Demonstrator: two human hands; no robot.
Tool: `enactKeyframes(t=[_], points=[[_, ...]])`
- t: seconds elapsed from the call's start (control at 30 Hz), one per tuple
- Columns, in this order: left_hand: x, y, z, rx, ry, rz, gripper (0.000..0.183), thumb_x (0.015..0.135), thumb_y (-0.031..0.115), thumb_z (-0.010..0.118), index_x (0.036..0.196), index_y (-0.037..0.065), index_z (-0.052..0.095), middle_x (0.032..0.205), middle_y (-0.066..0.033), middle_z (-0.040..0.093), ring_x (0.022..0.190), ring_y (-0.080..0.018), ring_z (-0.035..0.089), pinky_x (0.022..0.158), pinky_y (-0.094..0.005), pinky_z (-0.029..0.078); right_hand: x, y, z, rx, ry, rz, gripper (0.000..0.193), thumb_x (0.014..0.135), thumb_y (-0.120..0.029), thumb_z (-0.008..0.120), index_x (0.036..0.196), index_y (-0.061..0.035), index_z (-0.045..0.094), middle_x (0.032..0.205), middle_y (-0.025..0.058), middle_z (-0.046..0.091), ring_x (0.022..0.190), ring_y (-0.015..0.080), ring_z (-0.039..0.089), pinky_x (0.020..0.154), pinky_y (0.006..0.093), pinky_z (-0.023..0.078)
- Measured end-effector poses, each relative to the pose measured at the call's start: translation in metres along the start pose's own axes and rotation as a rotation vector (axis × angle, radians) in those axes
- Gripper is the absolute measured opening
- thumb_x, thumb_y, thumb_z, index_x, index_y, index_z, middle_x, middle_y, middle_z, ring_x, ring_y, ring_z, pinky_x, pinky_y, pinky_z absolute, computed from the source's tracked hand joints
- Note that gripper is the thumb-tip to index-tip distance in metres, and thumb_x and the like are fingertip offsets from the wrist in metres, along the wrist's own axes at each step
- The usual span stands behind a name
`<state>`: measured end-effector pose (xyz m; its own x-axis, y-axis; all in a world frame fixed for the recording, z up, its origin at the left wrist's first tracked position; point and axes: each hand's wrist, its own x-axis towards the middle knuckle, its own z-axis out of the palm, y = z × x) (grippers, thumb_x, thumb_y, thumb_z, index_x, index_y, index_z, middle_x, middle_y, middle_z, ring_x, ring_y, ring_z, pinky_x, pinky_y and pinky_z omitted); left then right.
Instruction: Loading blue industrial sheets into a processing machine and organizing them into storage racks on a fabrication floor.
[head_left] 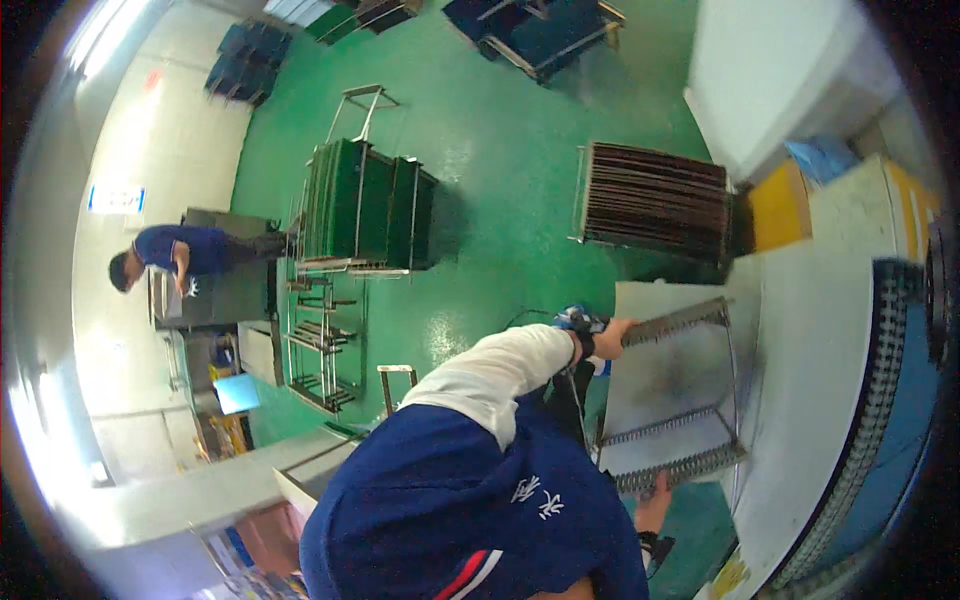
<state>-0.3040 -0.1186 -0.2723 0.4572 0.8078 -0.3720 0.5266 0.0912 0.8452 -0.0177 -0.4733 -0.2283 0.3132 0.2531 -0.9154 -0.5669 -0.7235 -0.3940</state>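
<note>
A metal rack (738, 395) with comb-like toothed rails stands at my right, against a pale panel (660, 375). My left hand (610, 340), at the end of a white sleeve, is closed round the near end of its upper toothed rail (675, 322). Lower down, my right hand (654, 503) grips the bottom toothed rail (685, 467), its fingers partly hidden by the rail. Between the rails the rack shows no boards. Both wrists wear dark bands, and a blue-and-white object (578, 318) sits at the left wrist.
A machine with a black chain conveyor (875, 400) runs along the right. Racks of dark boards (655, 200) and green boards (350, 205) stand on the green floor (500, 200). Bare metal racks (322, 340) stand further left, near a co-worker (190, 250) at a bench.
</note>
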Motion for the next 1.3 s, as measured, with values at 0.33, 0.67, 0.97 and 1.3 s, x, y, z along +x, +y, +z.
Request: enactKeyframes(t=[0.33,0.67,0.97,1.3], points=[[0.034,-0.081,0.061,-0.463,0.135,-0.213,0.066,0.074,0.004,0.063,0.136,0.014,0.04,0.106,-0.0099,0.06,0.093,-0.0261,0.057,0.082,-0.0413,0.044,0.014,0.0,0.063,-0.434,-0.117,-0.131,0.036,0.084,-0.021,0.059,0.116,-0.0045,0.055,0.112,0.0107,0.056,0.094,0.0225,0.054,0.08,0.0375,0.045],[-0.074,-0.102,-0.162,-0.27,0.15,-0.018,0.055,0.072,0.021,0.064,0.127,0.019,0.056,0.103,-0.02,0.06,0.095,-0.038,0.056,0.081,-0.0425,0.044,-0.01,-0.06,0.229,-0.588,-0.044,-0.234,0.035,0.082,-0.023,0.059,0.111,-0.0036,0.059,0.106,0.01,0.058,0.094,0.0219,0.055,0.082,0.038,0.044],[-0.232,-0.126,-0.382,-0.144,0.635,-0.255,0.07,0.068,0.006,0.054,0.135,0.027,0.049,0.109,-0.015,0.057,0.106,-0.037,0.052,0.086,-0.0469,0.043,-0.009,-0.118,0.465,-0.806,-0.274,-0.467,0.034,0.081,-0.025,0.059,0.107,-0.0027,0.063,0.101,0.0094,0.061,0.093,0.0213,0.055,0.084,0.0384,0.043],[-0.408,-0.185,-0.485,-0.276,1.349,-0.404,0.071,0.066,0.007,0.054,0.135,0.022,0.048,0.112,-0.014,0.057,0.107,-0.0362,0.052,0.089,-0.0455,0.045,-0.176,-0.111,0.772,-0.871,-0.797,-0.452,0.03,0.079,-0.019,0.055,0.104,-0.0014,0.056,0.1,0.0105,0.059,0.089,0.0274,0.061,0.077,0.044,0.051]])
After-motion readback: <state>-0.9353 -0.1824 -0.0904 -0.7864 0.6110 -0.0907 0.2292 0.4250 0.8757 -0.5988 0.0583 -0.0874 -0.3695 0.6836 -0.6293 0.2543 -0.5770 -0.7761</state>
